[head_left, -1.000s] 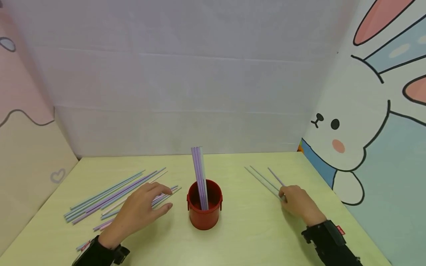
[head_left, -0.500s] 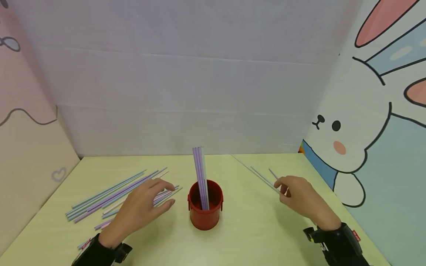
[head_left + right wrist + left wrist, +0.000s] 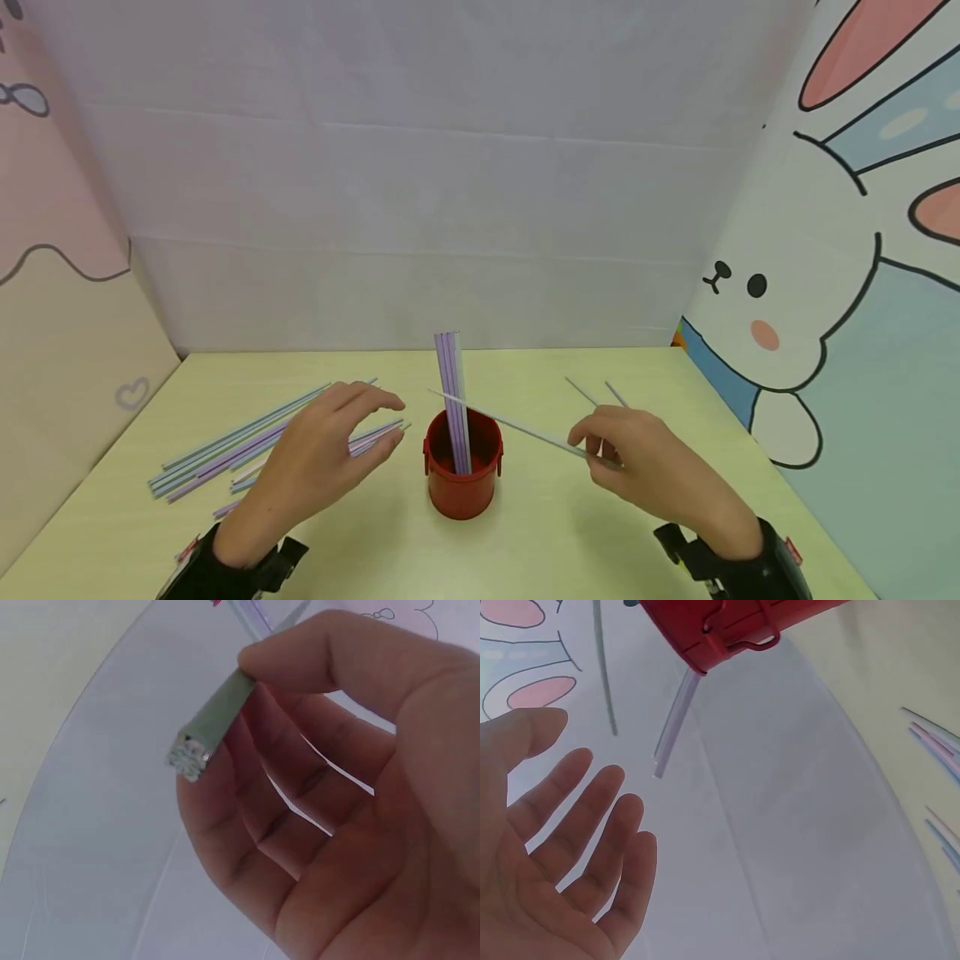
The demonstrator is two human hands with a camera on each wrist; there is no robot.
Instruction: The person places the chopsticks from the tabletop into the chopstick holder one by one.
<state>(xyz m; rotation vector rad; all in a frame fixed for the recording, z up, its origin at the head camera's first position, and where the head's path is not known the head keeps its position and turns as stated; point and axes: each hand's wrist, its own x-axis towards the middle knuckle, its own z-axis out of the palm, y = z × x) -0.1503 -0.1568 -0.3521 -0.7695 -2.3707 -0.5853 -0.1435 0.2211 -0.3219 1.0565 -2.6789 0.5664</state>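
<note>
My right hand (image 3: 637,454) pinches the near end of a thin pale green stick (image 3: 517,427) between thumb and fingers. In the right wrist view the stick (image 3: 223,709) shows its blunt, ridged end. Its far end points left, overlapping the red bucket (image 3: 460,497) in the head view. Several purple and pale sticks (image 3: 450,371) lean upright inside that bucket. To the bucket's left, my left hand (image 3: 318,462) hovers with nothing in it. Its fingers are spread and loosely bent in the left wrist view, beneath the tilted-looking bucket (image 3: 742,634).
Several blue, green, purple and pale sticks (image 3: 232,457) lie on the left of the yellow table (image 3: 525,542), partly hidden by the left hand. Two more sticks, one green (image 3: 581,391) and one purple (image 3: 617,394), lie beyond the right hand. Walls with cartoon drawings enclose the table.
My right hand has picked up a green stick from the table on the right and moved left with it, its tip swinging over to the bucket. The left hand has barely shifted.
</note>
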